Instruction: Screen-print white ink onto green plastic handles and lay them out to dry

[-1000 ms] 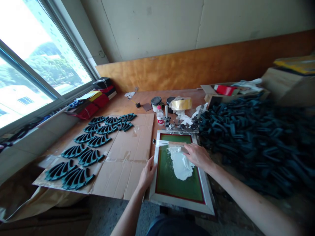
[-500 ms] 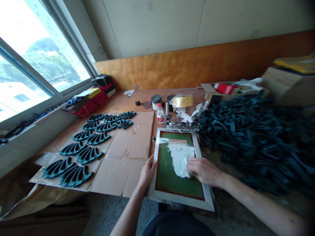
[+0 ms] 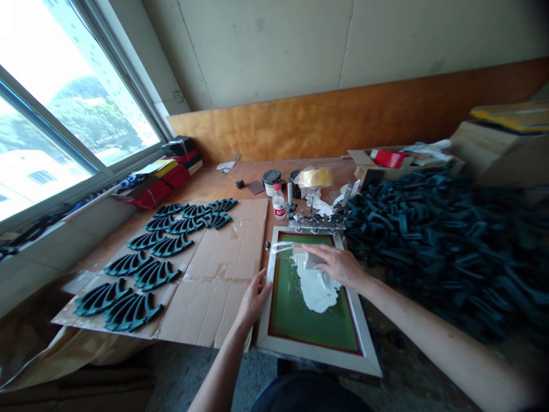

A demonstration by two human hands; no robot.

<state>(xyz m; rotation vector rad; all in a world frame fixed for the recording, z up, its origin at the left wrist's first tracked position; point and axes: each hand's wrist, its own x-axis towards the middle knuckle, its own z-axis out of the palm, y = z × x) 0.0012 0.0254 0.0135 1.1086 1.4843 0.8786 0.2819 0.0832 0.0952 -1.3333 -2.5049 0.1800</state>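
Right hand [image 3: 341,267] has moved up the screen [image 3: 295,323], outstretched, pinching a scraper [image 3: 315,261]; left hand [image 3: 255,296] half-curled alongside.

Head-worn view over the workbench [image 3: 214,182]

1 camera faces forward and down from the workbench's near side. The screen-printing frame [image 3: 317,353] sits close, low and right of centre; the wooden backboard [image 3: 274,129] stands farther off, the window [image 3: 107,117] at upper left.

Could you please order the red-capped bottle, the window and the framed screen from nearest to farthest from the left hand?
1. Framed screen: left hand at its left edge.
2. Red-capped bottle: past the screen's far left corner.
3. Window: far left.
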